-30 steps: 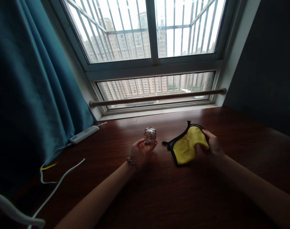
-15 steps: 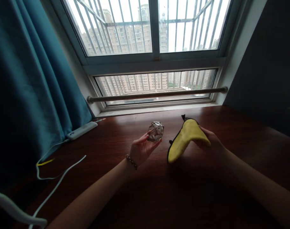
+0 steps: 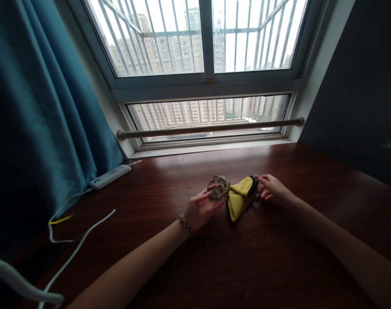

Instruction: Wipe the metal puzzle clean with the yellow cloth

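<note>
1. Nearest, at the lower left, a thick white cable (image 3: pixel 25 285) lies well apart from both hands, over the dark red-brown, glossy wooden tabletop (image 3: pixel 182 270).
2. The left hand (image 3: pixel 203 210), with a brown beaded bracelet (image 3: pixel 185 224) at its wrist, reaches in from the near left. Its thumb and fingers are curled partway around a small, clear, faceted vessel that looks like glass (image 3: pixel 219 189), gripping it by its side and from below.
3. The vessel sits at the left fingertips, above the tabletop and leaning; which way its mouth faces cannot be made out.
4. Just right of the vessel is the key neighbour: a soft yellow cloth with black edging (image 3: pixel 242 198), folded over itself. Its long axis slants from near left to far right, so its left edge comes up to the vessel's right side. Whether the two touch or only overlap in this view, I cannot tell.
5. The cloth thus lies between the hands. The right hand (image 3: pixel 275 189) is at its far right corner, fingers loosely bent and fingertips at the black edge; whether they pinch it or merely touch it is unclear. The left hand is the only one on the vessel.
6. Beyond, a white power strip (image 3: pixel 110 177) lies far left, and a pale horizontal rail (image 3: pixel 211 128) crosses before the window.
</note>
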`<state>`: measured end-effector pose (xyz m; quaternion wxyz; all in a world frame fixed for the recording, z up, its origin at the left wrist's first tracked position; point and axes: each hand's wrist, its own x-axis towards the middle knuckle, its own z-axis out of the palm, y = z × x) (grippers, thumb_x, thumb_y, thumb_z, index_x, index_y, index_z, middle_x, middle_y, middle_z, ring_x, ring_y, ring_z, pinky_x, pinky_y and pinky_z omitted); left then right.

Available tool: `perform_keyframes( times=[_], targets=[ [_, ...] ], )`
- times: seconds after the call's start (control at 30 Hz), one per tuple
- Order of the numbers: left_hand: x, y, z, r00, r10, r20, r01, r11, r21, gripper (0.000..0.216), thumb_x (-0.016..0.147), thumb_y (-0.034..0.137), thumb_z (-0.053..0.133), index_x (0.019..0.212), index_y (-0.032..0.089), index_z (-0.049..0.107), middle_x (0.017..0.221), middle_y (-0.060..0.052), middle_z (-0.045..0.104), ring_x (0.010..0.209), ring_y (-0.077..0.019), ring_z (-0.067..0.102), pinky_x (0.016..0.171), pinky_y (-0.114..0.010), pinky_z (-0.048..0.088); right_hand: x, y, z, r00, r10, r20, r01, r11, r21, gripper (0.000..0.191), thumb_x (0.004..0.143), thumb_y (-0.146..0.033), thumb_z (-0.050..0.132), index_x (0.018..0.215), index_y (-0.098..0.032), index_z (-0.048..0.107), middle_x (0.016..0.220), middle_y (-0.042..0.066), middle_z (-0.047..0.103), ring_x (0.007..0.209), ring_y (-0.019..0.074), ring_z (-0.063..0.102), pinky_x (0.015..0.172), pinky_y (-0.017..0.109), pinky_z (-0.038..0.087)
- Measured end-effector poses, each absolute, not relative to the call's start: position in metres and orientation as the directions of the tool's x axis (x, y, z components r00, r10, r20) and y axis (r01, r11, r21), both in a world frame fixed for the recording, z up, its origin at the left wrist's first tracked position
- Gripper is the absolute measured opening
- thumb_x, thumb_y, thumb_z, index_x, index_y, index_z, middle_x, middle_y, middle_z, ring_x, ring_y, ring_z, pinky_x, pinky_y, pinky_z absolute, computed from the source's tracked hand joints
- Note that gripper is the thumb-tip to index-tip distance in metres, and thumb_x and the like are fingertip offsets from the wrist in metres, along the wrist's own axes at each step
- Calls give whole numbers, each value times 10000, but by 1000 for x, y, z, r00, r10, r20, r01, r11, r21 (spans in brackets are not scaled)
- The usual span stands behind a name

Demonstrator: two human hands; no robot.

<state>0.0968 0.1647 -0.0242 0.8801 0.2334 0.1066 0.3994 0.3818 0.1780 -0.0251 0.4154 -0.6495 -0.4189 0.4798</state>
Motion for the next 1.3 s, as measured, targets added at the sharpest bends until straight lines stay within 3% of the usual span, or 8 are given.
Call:
perform_keyframes(
  times=[0.17,0.27,0.4,0.53,0.63,0.87,1.17,1.3],
  targets=[
    [101,166,-43,684,726,-75,-603,620,502,381,792,71,446,1167,90,377,1252,-189,433,1154,-290,457,939,-375,406,354,168,-49,189,982,-7,345,-73,-936,828,674,-334,720,1296,-92,230,584,41,568,384,179,508,294,193,371],
    [99,167,-40,674,735,-70,-618,613,492,394,786,88,445,1176,96,385,1212,-164,473,1092,-256,513,886,-327,449,339,172,-37,202,974,106,4,107,-994,632,590,-118,714,1151,-69,426,543,0,544,358,101,452,320,136,347],
    [92,161,-13,654,756,-4,-665,577,474,394,794,145,441,1185,98,425,1203,-131,492,1114,-223,496,914,-293,437,312,185,23,127,987,99,-353,138,-925,318,640,-158,631,931,-74,534,754,58,589,598,128,562,497,181,482],
    [83,147,24,621,781,65,-706,522,479,383,782,171,453,1158,99,475,1166,-132,520,1119,-217,491,894,-262,449,302,190,77,191,974,122,-620,216,-754,39,719,-116,464,739,-130,434,690,-23,521,609,20,521,605,64,459],
    [80,139,40,612,786,82,-711,502,492,407,773,177,465,1170,83,469,1156,-149,525,1098,-214,506,889,-256,452,315,188,75,269,962,-58,-744,169,-647,93,754,-71,399,693,-135,370,587,-43,452,507,-1,468,546,36,436],
    [88,143,23,604,796,46,-677,482,556,413,791,170,473,1198,114,433,1213,-117,498,1090,-215,518,934,-300,434,380,183,-17,241,850,-468,-534,-287,-796,89,720,2,460,705,-85,450,557,48,502,425,101,482,369,180,437],
    [95,160,-15,434,901,-20,-564,289,774,512,725,95,636,1166,191,392,1183,-122,504,1037,-265,547,800,-379,511,324,154,10,-64,995,-72,-468,-94,-879,223,729,-134,570,946,-85,576,945,98,571,745,150,561,623,236,493],
    [99,160,-29,369,929,-9,-504,209,838,589,647,31,686,1158,195,441,1136,-99,530,1039,-245,532,753,-350,535,282,146,-18,-180,983,40,-540,-65,-839,383,743,-286,641,1064,-114,521,878,55,549,746,117,547,729,229,469]
  ],
)
